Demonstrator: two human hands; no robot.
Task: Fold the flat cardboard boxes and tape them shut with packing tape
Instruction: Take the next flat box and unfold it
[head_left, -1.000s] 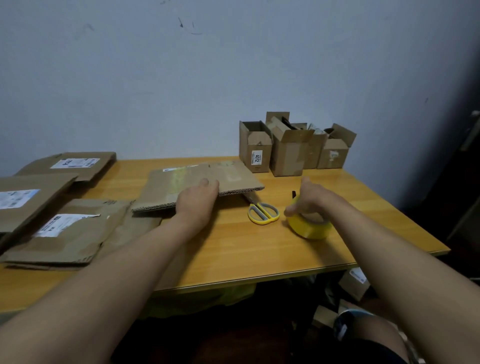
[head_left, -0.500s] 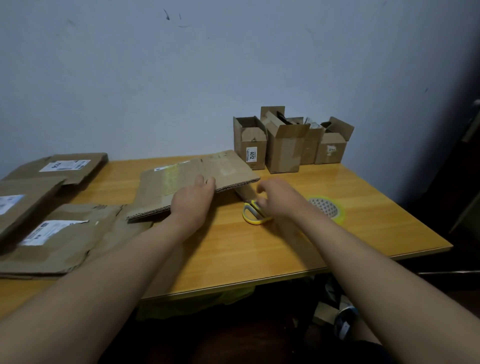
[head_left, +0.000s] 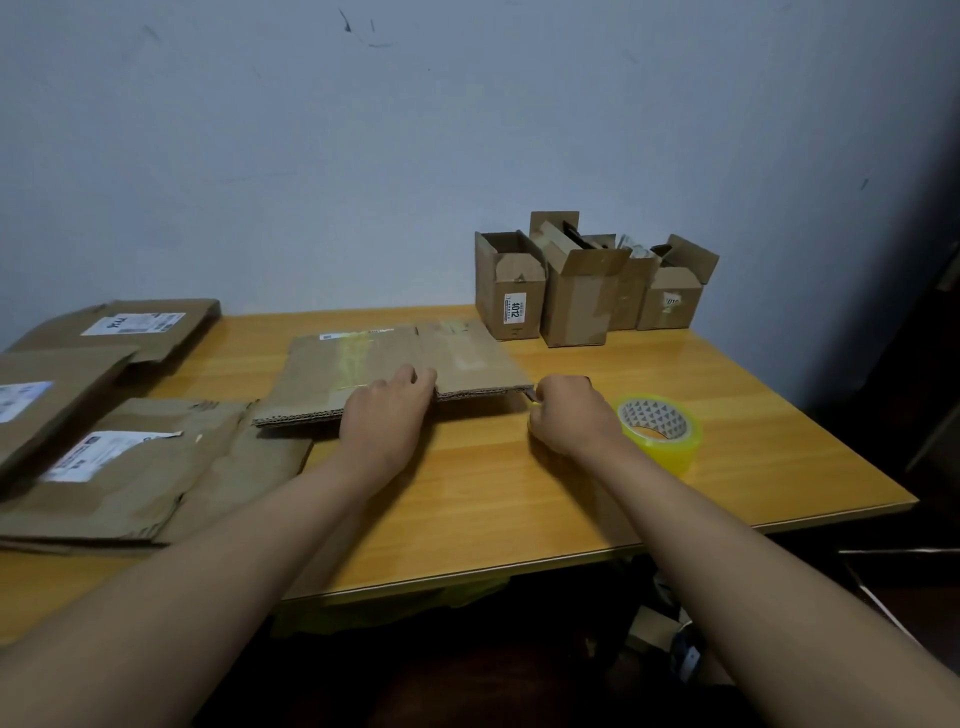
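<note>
Half a second ago the right hand (head_left: 569, 415) lay over the yellow-handled scissors near the middle of the bench (head_left: 519, 499), short of the cardboard. Now it has moved up to the near right corner of the flat cardboard box (head_left: 395, 371), fingers curled in a loose fist; only a sliver of metal and yellow shows under the knuckles, so I cannot tell whether it grips the scissors or merely covers them. The left hand (head_left: 387, 415) has stayed where it was, resting on the near edge of the same box with fingers bent over the top face and the thumb side toward the corrugated edge. The roll of packing tape (head_left: 658, 431) has not moved from its place just beside the right wrist, toward the bench's right edge, lying flat with its printed core facing up.

The flat cardboard box is brown, creased, with strips of old clear-yellowish tape across its top and a white label at its far edge. It sits at the centre of the bench, its near edge lifted slightly off the surface. More flattened boxes (head_left: 119, 467) with white labels overlap along the left edge. A cluster of small upright boxes (head_left: 576, 291), flaps open, stands at the far edge against the wall.
</note>
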